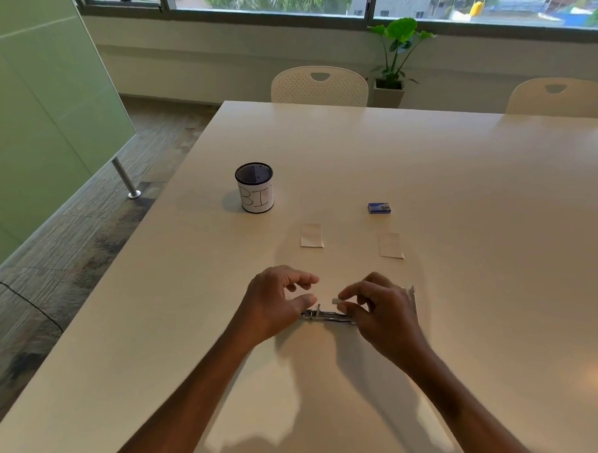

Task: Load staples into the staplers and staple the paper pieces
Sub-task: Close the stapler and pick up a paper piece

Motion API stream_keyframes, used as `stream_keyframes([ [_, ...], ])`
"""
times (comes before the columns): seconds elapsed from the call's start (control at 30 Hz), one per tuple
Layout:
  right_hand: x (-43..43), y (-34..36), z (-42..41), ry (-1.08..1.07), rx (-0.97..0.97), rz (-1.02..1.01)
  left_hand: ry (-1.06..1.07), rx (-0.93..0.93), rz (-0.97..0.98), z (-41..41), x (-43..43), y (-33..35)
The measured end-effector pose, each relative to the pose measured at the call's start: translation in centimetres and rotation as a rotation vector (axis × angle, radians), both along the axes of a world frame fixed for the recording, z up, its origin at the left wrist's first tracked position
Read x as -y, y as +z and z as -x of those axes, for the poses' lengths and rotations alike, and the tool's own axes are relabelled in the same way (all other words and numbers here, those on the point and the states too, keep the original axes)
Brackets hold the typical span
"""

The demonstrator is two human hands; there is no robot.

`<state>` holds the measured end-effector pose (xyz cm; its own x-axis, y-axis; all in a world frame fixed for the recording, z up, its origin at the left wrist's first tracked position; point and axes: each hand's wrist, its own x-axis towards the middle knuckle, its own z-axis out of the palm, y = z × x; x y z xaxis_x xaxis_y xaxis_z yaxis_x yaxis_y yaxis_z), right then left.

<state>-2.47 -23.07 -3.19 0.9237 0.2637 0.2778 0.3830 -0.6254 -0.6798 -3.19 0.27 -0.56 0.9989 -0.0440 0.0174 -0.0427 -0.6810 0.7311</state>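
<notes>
A metal stapler (328,315) lies opened flat on the white table (362,153), its lid swung up behind my right hand. My right hand (379,308) pinches a small pale strip of staples (336,300) between thumb and forefinger just above the stapler's channel. My left hand (277,300) hovers at the stapler's left end with thumb and fingers curved and apart; whether the thumb touches the stapler is unclear. Two small paper pieces (312,235) (390,245) lie flat farther back. A blue staple box (379,208) sits behind the right piece.
A black mesh cup (254,187) with a white label marked "BI" stands at the back left. Two white chairs (319,85) (560,97) stand at the table's far edge, a potted plant (396,56) by the window. The table's left edge drops to the floor.
</notes>
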Motion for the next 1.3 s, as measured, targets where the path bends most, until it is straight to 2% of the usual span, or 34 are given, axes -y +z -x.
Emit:
stream_keyframes([
  [0.3,-0.9,-2.1,0.6,0.025,-0.065,0.04,-0.042,0.058,-0.124,0.5,-0.1,-2.3],
  [0.5,-1.0,-2.5,0.4,0.02,-0.036,0.051,-0.075,0.143,-0.108,0.5,0.0,-3.3],
  [0.9,-1.1,-2.3,0.5,0.052,-0.003,0.115,-0.099,0.19,-0.097,0.4,0.1,-3.4],
  [1.3,-0.7,-2.3,0.7,0.004,-0.066,0.101,-0.144,0.2,-0.155,0.4,-0.3,-3.7],
])
